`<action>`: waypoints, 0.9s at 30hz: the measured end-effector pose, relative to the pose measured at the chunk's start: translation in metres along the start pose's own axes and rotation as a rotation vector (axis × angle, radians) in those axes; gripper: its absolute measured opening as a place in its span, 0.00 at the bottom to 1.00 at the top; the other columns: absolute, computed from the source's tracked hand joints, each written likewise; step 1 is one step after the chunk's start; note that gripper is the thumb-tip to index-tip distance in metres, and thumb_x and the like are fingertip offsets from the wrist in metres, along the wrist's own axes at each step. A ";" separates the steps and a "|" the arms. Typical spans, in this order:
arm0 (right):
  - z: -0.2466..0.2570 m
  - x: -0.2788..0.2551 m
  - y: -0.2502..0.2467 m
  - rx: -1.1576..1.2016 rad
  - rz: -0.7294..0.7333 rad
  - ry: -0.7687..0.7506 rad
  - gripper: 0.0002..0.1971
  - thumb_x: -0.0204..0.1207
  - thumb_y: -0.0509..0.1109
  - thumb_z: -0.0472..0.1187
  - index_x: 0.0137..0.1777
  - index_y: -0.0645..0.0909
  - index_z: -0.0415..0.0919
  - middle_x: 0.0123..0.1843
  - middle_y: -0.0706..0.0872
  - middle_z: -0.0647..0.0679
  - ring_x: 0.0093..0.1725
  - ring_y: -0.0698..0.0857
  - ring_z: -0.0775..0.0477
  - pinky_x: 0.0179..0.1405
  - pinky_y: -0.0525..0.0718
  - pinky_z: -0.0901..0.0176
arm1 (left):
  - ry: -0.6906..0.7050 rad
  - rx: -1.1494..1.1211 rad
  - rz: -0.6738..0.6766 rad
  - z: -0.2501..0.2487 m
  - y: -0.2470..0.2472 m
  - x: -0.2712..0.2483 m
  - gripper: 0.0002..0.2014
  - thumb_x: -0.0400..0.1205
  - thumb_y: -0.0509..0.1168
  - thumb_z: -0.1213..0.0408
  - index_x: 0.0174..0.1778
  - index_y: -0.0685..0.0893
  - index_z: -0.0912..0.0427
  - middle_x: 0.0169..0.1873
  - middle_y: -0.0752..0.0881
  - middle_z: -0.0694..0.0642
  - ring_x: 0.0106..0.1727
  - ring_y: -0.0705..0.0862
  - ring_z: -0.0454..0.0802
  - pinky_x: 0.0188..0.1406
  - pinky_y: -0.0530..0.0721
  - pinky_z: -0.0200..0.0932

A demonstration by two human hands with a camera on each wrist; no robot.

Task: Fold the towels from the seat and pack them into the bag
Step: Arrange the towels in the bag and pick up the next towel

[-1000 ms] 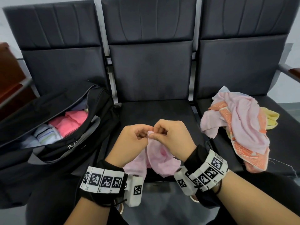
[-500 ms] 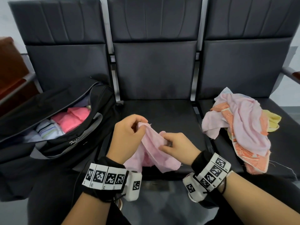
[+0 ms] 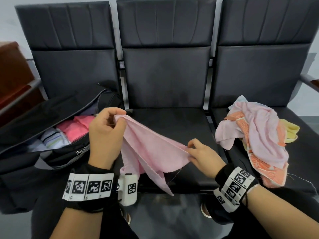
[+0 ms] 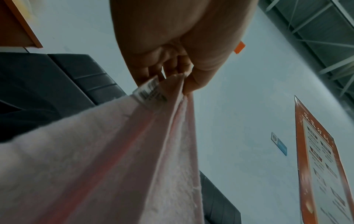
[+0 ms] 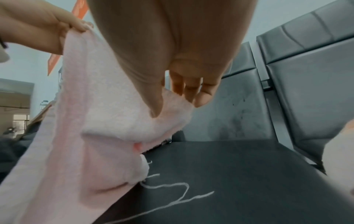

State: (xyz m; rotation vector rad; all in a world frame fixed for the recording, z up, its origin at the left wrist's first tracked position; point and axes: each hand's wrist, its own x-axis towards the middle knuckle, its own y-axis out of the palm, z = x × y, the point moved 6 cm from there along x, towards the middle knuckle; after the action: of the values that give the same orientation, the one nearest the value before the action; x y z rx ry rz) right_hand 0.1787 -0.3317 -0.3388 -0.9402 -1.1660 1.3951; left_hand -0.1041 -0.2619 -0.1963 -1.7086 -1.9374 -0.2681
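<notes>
Showing, from left to right, the open bag (image 3: 51, 135) on the seat at 9 o'clock, already holding folded pink and striped towels; the left hand (image 3: 105, 133), its grip pinched on one end of the pink towel (image 3: 150, 149); and the right hand (image 3: 203, 156), its grip pinched on the same hem further along, thumb against forefinger. The towel hangs between the hands above the middle seat (image 3: 172, 121), its lower part drooping in loose folds toward 6 o'clock, with a stray thread trailing. The left wrist view shows the fingers (image 4: 172, 71) closed on a bunched corner beside a sewn label (image 4: 149, 91); the right wrist view shows the thumb (image 5: 151, 97) pressing the hem onto the fingers. The pile of unfolded towels (image 3: 259, 135) lies on the seat at 3 o'clock, well apart from both hands.

Likely faults: the hem may slip from the light right-hand pinch as it is drawn taut; the bunched left corner may hide a second layer, giving a skewed fold; the hanging tail may drag over the front edge of the seat; the loose thread may snag on a finger.

Compared with half a second ago, the hands have moved apart, the left toward 10 o'clock and the right toward 4 o'clock, so that the hem, then crumpled between them, now runs nearly straight
</notes>
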 end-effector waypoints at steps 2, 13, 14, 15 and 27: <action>-0.007 0.003 -0.008 0.003 -0.021 -0.004 0.13 0.85 0.62 0.45 0.61 0.84 0.42 0.71 0.73 0.52 0.54 0.84 0.47 0.50 0.84 0.52 | 0.028 -0.002 -0.034 -0.005 -0.008 0.008 0.10 0.78 0.64 0.73 0.46 0.88 0.54 0.38 0.89 0.44 0.37 0.83 0.37 0.39 0.81 0.32; -0.024 0.023 -0.149 0.318 -0.499 0.057 0.03 0.71 0.81 0.43 0.39 0.92 0.45 0.40 0.90 0.56 0.43 0.84 0.51 0.48 0.81 0.55 | 0.103 0.074 -0.179 -0.019 -0.042 0.064 0.13 0.75 0.62 0.69 0.41 0.86 0.44 0.34 0.87 0.39 0.30 0.79 0.32 0.34 0.75 0.26; -0.028 0.023 -0.163 0.414 -0.563 0.092 0.03 0.71 0.81 0.41 0.39 0.91 0.45 0.40 0.90 0.54 0.42 0.85 0.52 0.47 0.82 0.59 | 0.098 0.076 -0.192 -0.020 -0.046 0.068 0.14 0.75 0.63 0.69 0.39 0.86 0.42 0.33 0.87 0.37 0.30 0.79 0.32 0.34 0.75 0.27; -0.029 0.021 -0.177 0.463 -0.623 0.107 0.02 0.72 0.80 0.40 0.40 0.90 0.44 0.40 0.90 0.53 0.42 0.86 0.52 0.47 0.82 0.62 | 0.092 0.073 -0.198 -0.021 -0.048 0.070 0.14 0.75 0.63 0.68 0.39 0.85 0.41 0.32 0.87 0.36 0.30 0.79 0.33 0.34 0.76 0.27; -0.012 -0.027 -0.251 0.672 -0.908 0.017 0.08 0.74 0.79 0.35 0.49 0.91 0.48 0.40 0.90 0.60 0.38 0.86 0.60 0.42 0.85 0.63 | 0.156 0.003 -0.239 -0.067 -0.068 0.065 0.13 0.75 0.63 0.67 0.39 0.87 0.42 0.34 0.87 0.43 0.33 0.81 0.38 0.35 0.79 0.31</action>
State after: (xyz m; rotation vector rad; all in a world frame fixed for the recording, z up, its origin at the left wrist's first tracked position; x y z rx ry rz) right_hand 0.2507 -0.3601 -0.0987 0.0826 -0.8310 0.8933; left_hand -0.1554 -0.2504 -0.0934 -1.4089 -2.0216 -0.4721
